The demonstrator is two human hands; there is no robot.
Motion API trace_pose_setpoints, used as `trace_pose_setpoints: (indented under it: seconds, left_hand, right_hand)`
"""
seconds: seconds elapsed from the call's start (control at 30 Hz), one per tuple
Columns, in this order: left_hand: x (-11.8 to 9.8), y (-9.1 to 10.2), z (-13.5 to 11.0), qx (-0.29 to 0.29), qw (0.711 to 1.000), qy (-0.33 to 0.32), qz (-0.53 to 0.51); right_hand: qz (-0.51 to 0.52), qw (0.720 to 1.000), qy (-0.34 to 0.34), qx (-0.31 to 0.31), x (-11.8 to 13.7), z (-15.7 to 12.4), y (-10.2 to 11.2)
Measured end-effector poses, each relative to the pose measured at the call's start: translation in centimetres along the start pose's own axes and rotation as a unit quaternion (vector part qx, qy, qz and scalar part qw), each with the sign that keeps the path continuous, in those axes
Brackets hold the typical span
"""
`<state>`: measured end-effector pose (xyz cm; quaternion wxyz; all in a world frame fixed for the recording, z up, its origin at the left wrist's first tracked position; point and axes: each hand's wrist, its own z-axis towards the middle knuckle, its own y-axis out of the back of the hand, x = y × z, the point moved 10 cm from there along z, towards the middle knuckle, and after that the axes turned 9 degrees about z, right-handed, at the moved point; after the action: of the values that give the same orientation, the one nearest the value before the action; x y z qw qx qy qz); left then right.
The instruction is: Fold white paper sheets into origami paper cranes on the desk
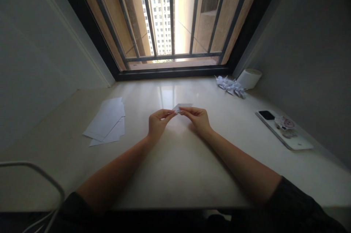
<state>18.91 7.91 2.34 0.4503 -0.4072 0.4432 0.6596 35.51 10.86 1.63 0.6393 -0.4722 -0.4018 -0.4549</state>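
Note:
Both hands meet in front of me over the pale sill, pinching one small piece of folded paper [184, 105]. My left hand [159, 123] is closed on its left edge with thumb and fingertips. From the other side my right hand [199, 119] grips it the same way, the fingertips nearly touching the left ones. A pale flap shows beyond the fingers; the fingertips hide the rest, so the paper's exact shape cannot be made out. To the left lies a loose stack of white paper sheets [104, 119], apart from both hands.
Several small folded white papers [230, 86] are heaped at the back right, against a white roll or cup-like object [249, 78]. A phone [287, 134] with a round grip lies on the right. A white cable [41, 170] loops at the lower left. Behind the sill [175, 174] is a barred window [172, 74].

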Motion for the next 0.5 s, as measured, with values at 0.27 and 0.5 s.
trace_pose_setpoints:
  seconds: [0.27, 0.5]
  left_hand:
    - [0.09, 0.0, 0.02, 0.0, 1.0, 0.001, -0.006]
    - [0.29, 0.33, 0.09, -0.02, 1.0, -0.004, 0.012]
  right_hand:
    - [0.011, 1.0, 0.002, 0.003, -0.2, 0.01, -0.02]
    - [0.024, 1.0, 0.001, -0.002, -0.39, 0.04, 0.09]
